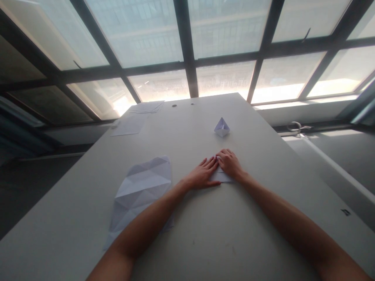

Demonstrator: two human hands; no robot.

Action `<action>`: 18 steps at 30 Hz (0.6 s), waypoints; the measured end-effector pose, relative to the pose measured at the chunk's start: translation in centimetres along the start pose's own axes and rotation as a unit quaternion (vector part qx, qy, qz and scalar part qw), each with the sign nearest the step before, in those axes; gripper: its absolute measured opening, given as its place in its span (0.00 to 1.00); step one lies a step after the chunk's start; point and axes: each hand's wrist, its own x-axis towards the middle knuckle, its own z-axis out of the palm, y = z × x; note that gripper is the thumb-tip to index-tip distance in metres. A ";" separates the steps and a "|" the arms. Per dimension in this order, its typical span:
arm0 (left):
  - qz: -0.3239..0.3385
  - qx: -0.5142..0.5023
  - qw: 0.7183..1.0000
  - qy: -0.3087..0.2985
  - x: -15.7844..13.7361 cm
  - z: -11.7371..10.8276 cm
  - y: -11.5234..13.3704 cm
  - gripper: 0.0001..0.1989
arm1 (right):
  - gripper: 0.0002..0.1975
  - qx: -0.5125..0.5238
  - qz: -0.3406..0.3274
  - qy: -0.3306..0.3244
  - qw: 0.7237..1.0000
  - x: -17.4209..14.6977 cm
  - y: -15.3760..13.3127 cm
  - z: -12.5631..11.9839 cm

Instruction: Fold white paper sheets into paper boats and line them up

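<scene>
A small piece of folded white paper [223, 178] lies on the table, partly covered by both hands. My left hand [202, 175] rests flat across its left side, fingers stretched out and thumb apart. Over the upper right of the paper is my right hand [230, 163], its fingers bent and pressed together at the paper's top, touching the left fingertips. What the right fingertips pinch there is mostly hidden. Just beyond the hands stands a folded paper boat [222, 128] with a pointed peak.
A large creased paper sheet [143, 183] lies left, partly beneath my left forearm. Flat white sheets [130, 124] are at the table's far left. The white table [181, 136] reaches toward the windows [158, 86]. A metal rail [340, 168] runs beyond its right edge.
</scene>
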 end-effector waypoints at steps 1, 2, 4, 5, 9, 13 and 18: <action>-0.006 0.004 1.000 0.003 0.0 0.0 0.0 0.47 | 0.13 0.003 0.000 0.000 1.000 0.0 -0.1 -0.1; -0.013 0.008 1.000 0.006 0.0 0.1 -0.1 0.47 | 0.13 0.007 -0.002 0.001 1.000 0.0 -0.2 -0.1; -0.028 0.014 0.999 0.010 0.1 0.2 -0.2 0.47 | 0.13 0.016 -0.011 0.006 1.000 0.0 -0.3 0.0; -0.037 0.017 0.999 0.012 0.1 0.3 -0.3 0.46 | 0.14 0.020 -0.016 0.006 1.000 0.0 -0.3 0.0; -0.058 0.021 0.998 0.020 0.1 0.4 -0.7 0.46 | 0.14 0.023 -0.028 -0.023 0.999 0.0 -0.6 -0.2; -0.060 0.014 0.998 0.022 0.1 0.4 -0.7 0.47 | 0.14 0.026 -0.039 -0.032 0.998 0.0 -0.9 -0.4; -0.062 0.007 0.998 0.029 0.2 0.4 -0.7 0.47 | 0.14 0.024 -0.038 -0.031 0.999 0.0 -0.9 -0.5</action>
